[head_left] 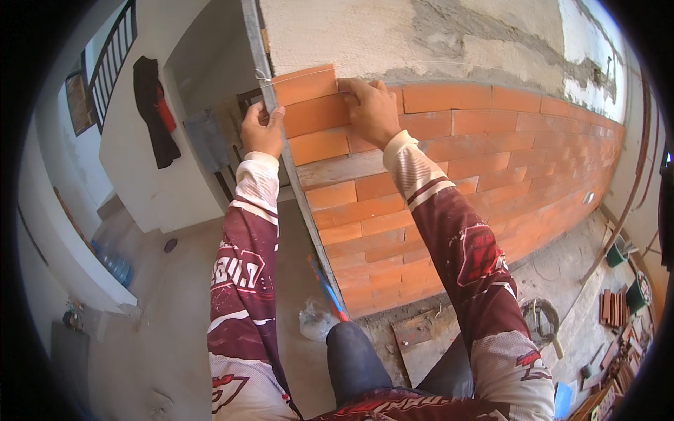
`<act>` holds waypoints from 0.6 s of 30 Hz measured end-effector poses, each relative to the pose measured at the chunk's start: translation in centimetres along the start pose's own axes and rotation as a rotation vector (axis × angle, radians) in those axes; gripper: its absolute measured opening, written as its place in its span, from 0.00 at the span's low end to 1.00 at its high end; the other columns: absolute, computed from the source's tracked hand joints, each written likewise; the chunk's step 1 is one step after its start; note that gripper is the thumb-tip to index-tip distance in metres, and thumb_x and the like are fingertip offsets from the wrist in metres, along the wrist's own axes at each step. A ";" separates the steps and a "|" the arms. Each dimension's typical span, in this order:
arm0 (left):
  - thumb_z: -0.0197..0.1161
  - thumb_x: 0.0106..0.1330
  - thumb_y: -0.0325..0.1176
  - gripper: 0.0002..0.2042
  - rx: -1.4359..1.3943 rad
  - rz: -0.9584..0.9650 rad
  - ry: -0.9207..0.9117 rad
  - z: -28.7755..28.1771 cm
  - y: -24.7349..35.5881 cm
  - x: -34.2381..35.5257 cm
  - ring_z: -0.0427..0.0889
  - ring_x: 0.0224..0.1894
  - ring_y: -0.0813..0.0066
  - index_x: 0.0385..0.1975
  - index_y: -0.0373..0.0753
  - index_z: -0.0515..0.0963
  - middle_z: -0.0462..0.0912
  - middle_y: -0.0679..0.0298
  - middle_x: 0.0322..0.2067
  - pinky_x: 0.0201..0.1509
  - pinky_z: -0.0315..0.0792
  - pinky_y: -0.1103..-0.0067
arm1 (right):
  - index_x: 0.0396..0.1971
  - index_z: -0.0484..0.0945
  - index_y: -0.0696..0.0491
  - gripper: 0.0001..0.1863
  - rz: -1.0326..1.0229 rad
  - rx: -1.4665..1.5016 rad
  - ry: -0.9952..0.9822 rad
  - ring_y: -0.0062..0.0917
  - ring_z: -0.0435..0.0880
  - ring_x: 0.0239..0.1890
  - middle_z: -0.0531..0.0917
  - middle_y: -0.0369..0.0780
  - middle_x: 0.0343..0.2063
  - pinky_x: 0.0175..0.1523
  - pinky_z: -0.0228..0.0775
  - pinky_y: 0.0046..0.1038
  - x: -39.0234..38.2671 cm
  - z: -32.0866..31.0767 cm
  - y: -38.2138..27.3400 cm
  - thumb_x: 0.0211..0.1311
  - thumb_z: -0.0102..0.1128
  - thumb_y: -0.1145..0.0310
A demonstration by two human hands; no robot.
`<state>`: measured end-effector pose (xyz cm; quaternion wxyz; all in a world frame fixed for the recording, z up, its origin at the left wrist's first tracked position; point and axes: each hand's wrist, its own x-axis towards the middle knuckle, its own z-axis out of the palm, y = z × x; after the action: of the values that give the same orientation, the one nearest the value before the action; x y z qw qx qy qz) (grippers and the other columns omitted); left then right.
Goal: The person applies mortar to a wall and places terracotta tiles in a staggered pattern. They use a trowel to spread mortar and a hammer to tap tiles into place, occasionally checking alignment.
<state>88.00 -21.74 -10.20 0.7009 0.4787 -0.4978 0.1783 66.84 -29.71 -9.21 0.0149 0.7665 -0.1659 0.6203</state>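
Note:
An orange brick tile (305,83) sits at the top left corner of the tiled wall face (435,151), slightly tilted, its upper edge above the row beside it. My right hand (372,112) is closed at the tile's right end, fingertips curled against its edge. My left hand (263,131) grips the upright grey strip (291,167) along the wall's left edge, thumb on the near side and fingers partly hidden behind it. A thin string (295,76) is tied round the strip and runs across the tile to the right.
Bare rough plaster (351,35) lies above the tiles. Stacked tiles (613,309), a round mortar-stained container (540,321) and a dark green bucket (637,293) stand on the floor at right. A clear plastic bag (316,321) lies near my knee. Dark clothing (151,112) hangs at left.

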 end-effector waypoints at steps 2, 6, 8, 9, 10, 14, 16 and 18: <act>0.67 0.58 0.33 0.14 0.045 0.006 0.009 0.3 0.0 -0.4 0.83 0.33 0.74 0.41 0.33 0.78 0.85 0.60 0.31 0.40 0.75 0.77 | 0.46 0.77 0.47 0.16 -0.025 0.006 0.045 0.35 0.74 0.46 0.81 0.39 0.39 0.49 0.60 0.41 -0.8 -0.2 0.6 0.57 0.55 0.69; 0.64 0.61 0.35 0.20 0.247 0.161 0.135 -1.3 2.6 -4.4 0.77 0.51 0.63 0.51 0.33 0.72 0.77 0.51 0.49 0.52 0.71 0.70 | 0.47 0.74 0.52 0.18 -0.136 0.141 0.208 0.38 0.73 0.47 0.77 0.44 0.43 0.50 0.62 0.37 -6.8 -0.4 -1.4 0.55 0.60 0.68; 0.60 0.65 0.35 0.23 0.245 0.381 0.105 0.2 3.1 -10.1 0.70 0.59 0.61 0.57 0.32 0.67 0.71 0.52 0.56 0.60 0.64 0.67 | 0.46 0.74 0.53 0.16 -0.068 0.221 0.106 0.39 0.73 0.46 0.77 0.45 0.43 0.50 0.62 0.36 -13.0 -1.6 -1.1 0.57 0.59 0.67; 0.59 0.66 0.35 0.25 0.179 0.422 0.057 0.6 4.1 -13.3 0.65 0.64 0.58 0.59 0.31 0.64 0.67 0.50 0.60 0.65 0.59 0.65 | 0.46 0.74 0.54 0.15 0.009 0.273 0.021 0.39 0.74 0.46 0.76 0.46 0.42 0.50 0.63 0.36 -16.3 -2.3 -1.3 0.58 0.59 0.68; 0.60 0.65 0.36 0.28 0.115 0.399 -0.044 0.9 5.4 -16.8 0.61 0.66 0.55 0.61 0.30 0.61 0.63 0.49 0.62 0.68 0.55 0.66 | 0.47 0.74 0.55 0.15 0.141 0.431 -0.041 0.38 0.74 0.44 0.77 0.46 0.41 0.48 0.64 0.35 -19.6 -2.6 -1.4 0.60 0.57 0.68; 0.57 0.65 0.43 0.33 -0.026 0.323 -0.458 1.2 8.6 -31.6 0.50 0.70 0.49 0.65 0.29 0.57 0.53 0.45 0.67 0.71 0.45 0.60 | 0.50 0.71 0.58 0.19 0.592 0.741 -0.282 0.33 0.74 0.50 0.76 0.43 0.48 0.57 0.63 0.35 -33.7 -1.3 -0.6 0.68 0.47 0.59; 0.56 0.65 0.46 0.33 0.018 0.276 -0.643 1.6 6.2 -39.0 0.49 0.70 0.48 0.66 0.35 0.57 0.54 0.46 0.67 0.70 0.45 0.58 | 0.57 0.65 0.58 0.27 0.999 1.262 -0.096 0.35 0.70 0.58 0.73 0.44 0.53 0.65 0.57 0.36 -38.7 -2.3 -0.9 0.71 0.39 0.51; 0.55 0.65 0.48 0.32 0.117 0.109 -0.747 1.5 4.0 -43.5 0.49 0.70 0.45 0.66 0.37 0.58 0.54 0.44 0.67 0.70 0.44 0.55 | 0.62 0.60 0.59 0.35 1.719 1.751 0.048 0.38 0.65 0.63 0.69 0.46 0.58 0.68 0.53 0.38 -41.2 -4.1 -1.5 0.70 0.34 0.44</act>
<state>65.10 -11.26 -45.93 0.4321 0.5226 -0.7328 0.0566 56.12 -17.63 -47.36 -0.9158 0.1477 -0.1443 0.3444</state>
